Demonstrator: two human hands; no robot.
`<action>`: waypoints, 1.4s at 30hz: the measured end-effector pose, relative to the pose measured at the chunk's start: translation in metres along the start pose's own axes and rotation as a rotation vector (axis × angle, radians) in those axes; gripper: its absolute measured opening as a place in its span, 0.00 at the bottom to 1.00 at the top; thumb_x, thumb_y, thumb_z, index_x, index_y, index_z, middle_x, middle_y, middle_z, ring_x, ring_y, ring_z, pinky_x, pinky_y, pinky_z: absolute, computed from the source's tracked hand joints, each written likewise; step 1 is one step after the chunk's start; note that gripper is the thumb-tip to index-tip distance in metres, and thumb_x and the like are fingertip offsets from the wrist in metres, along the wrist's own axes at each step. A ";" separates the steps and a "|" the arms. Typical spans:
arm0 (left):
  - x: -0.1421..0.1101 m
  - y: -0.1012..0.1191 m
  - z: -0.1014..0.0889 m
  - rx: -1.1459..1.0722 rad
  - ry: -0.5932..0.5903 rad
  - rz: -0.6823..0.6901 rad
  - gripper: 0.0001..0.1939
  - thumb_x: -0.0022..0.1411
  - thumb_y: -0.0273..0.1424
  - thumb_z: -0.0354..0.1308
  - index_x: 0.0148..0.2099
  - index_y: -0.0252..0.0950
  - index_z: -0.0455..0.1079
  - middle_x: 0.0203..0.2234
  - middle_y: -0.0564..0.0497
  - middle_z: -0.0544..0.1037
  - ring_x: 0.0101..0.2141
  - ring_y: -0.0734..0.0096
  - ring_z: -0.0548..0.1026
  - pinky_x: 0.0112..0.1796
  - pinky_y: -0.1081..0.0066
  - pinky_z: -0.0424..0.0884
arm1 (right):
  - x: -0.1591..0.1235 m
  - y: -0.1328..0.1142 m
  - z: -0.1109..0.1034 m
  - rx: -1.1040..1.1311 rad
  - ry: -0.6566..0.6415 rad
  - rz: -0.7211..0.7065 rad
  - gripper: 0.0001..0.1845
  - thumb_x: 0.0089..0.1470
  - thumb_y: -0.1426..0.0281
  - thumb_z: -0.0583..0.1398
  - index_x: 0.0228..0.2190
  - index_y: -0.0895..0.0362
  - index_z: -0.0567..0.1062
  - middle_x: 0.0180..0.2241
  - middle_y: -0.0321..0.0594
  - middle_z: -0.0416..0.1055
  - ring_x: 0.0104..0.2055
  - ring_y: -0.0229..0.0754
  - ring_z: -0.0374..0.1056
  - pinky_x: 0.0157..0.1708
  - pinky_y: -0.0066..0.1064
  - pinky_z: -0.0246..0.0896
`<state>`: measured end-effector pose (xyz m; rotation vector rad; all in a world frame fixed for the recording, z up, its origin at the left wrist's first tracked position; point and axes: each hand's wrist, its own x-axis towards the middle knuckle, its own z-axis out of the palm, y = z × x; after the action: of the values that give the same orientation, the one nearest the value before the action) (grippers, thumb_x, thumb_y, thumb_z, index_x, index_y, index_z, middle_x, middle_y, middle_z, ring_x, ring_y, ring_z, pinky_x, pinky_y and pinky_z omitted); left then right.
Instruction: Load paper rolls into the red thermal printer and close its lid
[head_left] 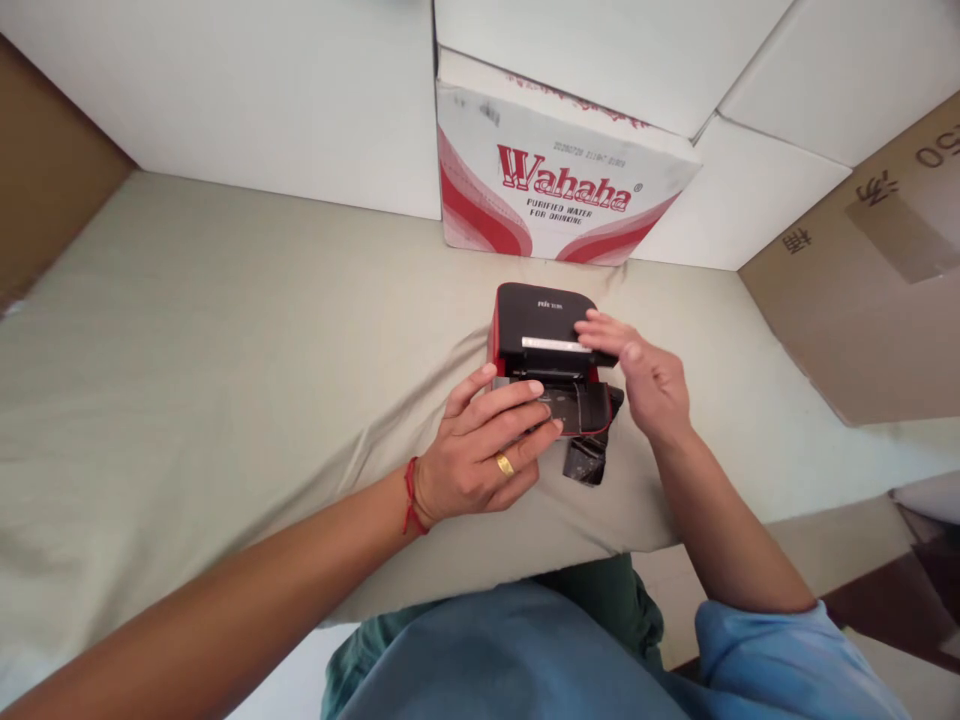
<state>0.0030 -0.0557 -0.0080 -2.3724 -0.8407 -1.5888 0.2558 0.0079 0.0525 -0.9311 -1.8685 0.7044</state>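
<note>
A small black and red box-shaped device with its lid raised sits on a beige cloth-covered surface. My left hand, with a gold ring and a red wrist cord, lies over the device's near side, its fingers pressed on the black lower part. Stretched-out fingers of my right hand touch the right edge of the raised lid. A black strap or tab hangs from the device's front.
A white and red "Wahaha" water carton stands just behind the device. White boxes line the back. Brown cardboard leans at the right and at the far left. The surface's front edge runs just above my lap.
</note>
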 end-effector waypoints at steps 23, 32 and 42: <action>0.001 -0.048 -0.010 -0.299 -0.043 -0.399 0.15 0.81 0.33 0.58 0.61 0.52 0.82 0.55 0.49 0.88 0.64 0.54 0.82 0.70 0.43 0.78 | -0.028 0.013 0.015 -0.200 -0.015 -0.163 0.26 0.82 0.56 0.52 0.60 0.44 0.88 0.61 0.42 0.88 0.72 0.54 0.79 0.74 0.61 0.72; -0.020 -0.070 0.006 -0.880 -0.155 -0.824 0.51 0.71 0.57 0.68 0.87 0.64 0.49 0.87 0.53 0.56 0.85 0.48 0.58 0.80 0.45 0.66 | -0.057 -0.005 0.019 -0.371 -0.001 -0.404 0.23 0.76 0.53 0.58 0.62 0.37 0.87 0.61 0.39 0.87 0.64 0.59 0.80 0.72 0.64 0.71; -0.009 -0.065 -0.004 -1.018 -0.239 -0.853 0.53 0.72 0.54 0.70 0.87 0.70 0.44 0.88 0.55 0.55 0.84 0.51 0.62 0.75 0.48 0.76 | -0.061 -0.018 0.032 -0.533 -0.054 -0.477 0.21 0.74 0.66 0.65 0.64 0.43 0.84 0.56 0.37 0.90 0.56 0.50 0.85 0.67 0.53 0.76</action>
<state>-0.0376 -0.0069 -0.0254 -3.1330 -1.5082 -2.5452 0.2407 -0.0553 0.0239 -0.7349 -2.2623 -0.0665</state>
